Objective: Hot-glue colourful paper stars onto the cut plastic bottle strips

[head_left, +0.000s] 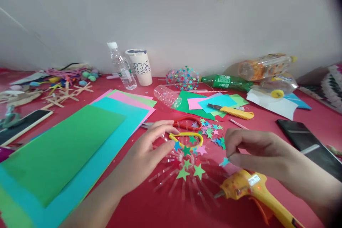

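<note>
My right hand (253, 149) is closed in a pinch on a blue paper star (224, 161), above a yellow hot glue gun (240, 185). My left hand (145, 156) has its thumb and fingers apart, the thumb tip at another blue star (176, 145). That star belongs to a clear plastic bottle piece (184, 188) cut into strips that fan out on the red table. Green, pink and blue stars sit around its middle. Scissors with red and yellow handles (188, 134) lie just behind it, partly hidden by my left fingers. A pile of loose stars (210, 130) is farther back.
Coloured paper sheets (69, 149) cover the left side. A yellow utility knife (237, 112) rests on smaller paper pieces. Behind stand a water bottle (123, 67) and a white cup (141, 67). A star-covered bottle piece (184, 78), a green bottle (227, 82) and a phone (304, 139) lie around.
</note>
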`<state>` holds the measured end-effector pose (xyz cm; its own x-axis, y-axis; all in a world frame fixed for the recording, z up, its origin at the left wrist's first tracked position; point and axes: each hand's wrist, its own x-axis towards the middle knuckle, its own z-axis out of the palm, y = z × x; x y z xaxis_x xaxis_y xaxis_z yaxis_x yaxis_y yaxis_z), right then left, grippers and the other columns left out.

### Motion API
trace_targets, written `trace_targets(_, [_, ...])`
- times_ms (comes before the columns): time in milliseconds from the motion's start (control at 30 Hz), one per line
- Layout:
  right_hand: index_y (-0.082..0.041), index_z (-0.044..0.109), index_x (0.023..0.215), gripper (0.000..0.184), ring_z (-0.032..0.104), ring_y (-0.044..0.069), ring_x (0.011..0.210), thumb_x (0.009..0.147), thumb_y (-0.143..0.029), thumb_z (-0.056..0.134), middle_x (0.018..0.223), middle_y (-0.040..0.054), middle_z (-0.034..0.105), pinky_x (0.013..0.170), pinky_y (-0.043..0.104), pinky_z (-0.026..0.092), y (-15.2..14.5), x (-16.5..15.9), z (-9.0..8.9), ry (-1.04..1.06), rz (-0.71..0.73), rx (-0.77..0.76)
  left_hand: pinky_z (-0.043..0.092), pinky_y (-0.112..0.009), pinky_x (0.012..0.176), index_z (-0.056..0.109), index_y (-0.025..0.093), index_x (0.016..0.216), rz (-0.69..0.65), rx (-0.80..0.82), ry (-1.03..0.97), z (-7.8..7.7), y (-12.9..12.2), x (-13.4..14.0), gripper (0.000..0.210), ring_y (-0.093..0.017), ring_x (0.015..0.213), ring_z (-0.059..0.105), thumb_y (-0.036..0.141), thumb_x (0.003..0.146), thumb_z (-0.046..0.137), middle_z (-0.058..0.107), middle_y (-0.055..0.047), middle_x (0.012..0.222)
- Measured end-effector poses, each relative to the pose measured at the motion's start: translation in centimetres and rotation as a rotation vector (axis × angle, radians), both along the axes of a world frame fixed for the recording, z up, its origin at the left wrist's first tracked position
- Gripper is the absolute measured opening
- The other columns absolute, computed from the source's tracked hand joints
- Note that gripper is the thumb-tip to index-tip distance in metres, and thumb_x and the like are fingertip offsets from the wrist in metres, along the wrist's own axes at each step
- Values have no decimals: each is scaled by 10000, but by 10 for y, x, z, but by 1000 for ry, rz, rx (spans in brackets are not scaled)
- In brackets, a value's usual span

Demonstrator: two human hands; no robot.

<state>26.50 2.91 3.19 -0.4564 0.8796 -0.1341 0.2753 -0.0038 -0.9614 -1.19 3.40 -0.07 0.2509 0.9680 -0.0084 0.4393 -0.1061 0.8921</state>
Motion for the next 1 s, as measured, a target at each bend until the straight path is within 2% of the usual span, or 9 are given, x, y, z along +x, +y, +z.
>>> trace_targets(133, [-254, 623, 728, 140, 494, 116, 711, 835, -337, 658, 729, -46, 547, 672, 249, 377, 2, -2, -1, -2, -13, 25, 402, -318, 1064, 614, 343, 1089, -19, 21, -88, -1, 2, 7, 180, -181, 1309, 451, 339, 926, 539, 515, 29, 1363])
trace_targets(200, [-243, 619, 724, 131, 497, 119, 716, 838, -298, 652, 725, -40, 545, 683, 256, 384, 3, -2, -2, 5, 13, 20, 406, -293, 1058, 617, 316, 1089, -33, 18, -135, -2, 6, 10, 181, -174, 1315, 447, 314, 923, 546, 512, 14, 1377])
trace_targets(367, [-215, 602, 728, 107, 492, 111, 686, 831, -218, 631, 729, -31, 558, 647, 252, 388, 1, -3, -3, 8, 84, -40, 342, -368, 1127, 601, 286, 1117, -58, 54, -172, -2, 14, 11, 208, -204, 1361, 401, 328, 923, 539, 471, -19, 1440])
trace_targets(500, [-195, 573, 728, 123, 461, 104, 654, 841, -229, 609, 705, -31, 529, 603, 239, 370, 0, -5, 1, 12, 84, -89, 278, -497, 1150, 602, 318, 1107, 53, 252, 34, 15, -7, 11, 220, -266, 1421, 282, 390, 908, 541, 399, -12, 1487])
trace_targets(600, [-188, 560, 730, 123, 444, 92, 629, 838, -223, 607, 695, -40, 515, 572, 221, 352, 0, -5, 3, 32, 71, -129, 328, -553, 1112, 606, 302, 1034, -95, 385, 229, 27, -32, 21, 266, -336, 1428, 235, 419, 801, 660, 271, -14, 1557])
trace_targets(633, [-187, 561, 730, 122, 443, 88, 625, 837, -219, 609, 694, -43, 517, 565, 215, 347, 0, -5, 3, 34, 65, -135, 341, -558, 1102, 602, 296, 1009, -125, 439, 320, 29, -38, 26, 270, -338, 1413, 266, 357, 766, 703, 261, -17, 1561])
trace_targets(700, [-187, 564, 731, 116, 440, 83, 614, 835, -213, 609, 684, -48, 517, 552, 205, 341, -1, -5, 3, 21, 56, -142, 296, -593, 1117, 587, 255, 952, -199, 535, 453, 28, -46, 35, 235, -349, 1408, 264, 247, 744, 695, 260, -53, 1557])
trace_targets(833, [-195, 573, 734, 92, 461, 92, 607, 816, -154, 579, 662, -51, 529, 550, 202, 364, -7, -10, 5, -73, 84, -113, 246, -610, 1133, 555, 240, 961, -149, 619, 487, 22, -50, 44, 261, -310, 1417, 244, 61, 771, 544, 277, -65, 1534])
trace_targets(1000, [-210, 582, 746, 188, 497, 86, 612, 739, -30, 529, 687, -59, 562, 552, 175, 394, -19, -18, 9, -184, 135, -2, 247, -618, 1129, 524, 226, 1055, -120, 586, 475, 17, -55, 48, 280, -328, 1413, 246, 118, 799, 558, 240, -104, 1541])
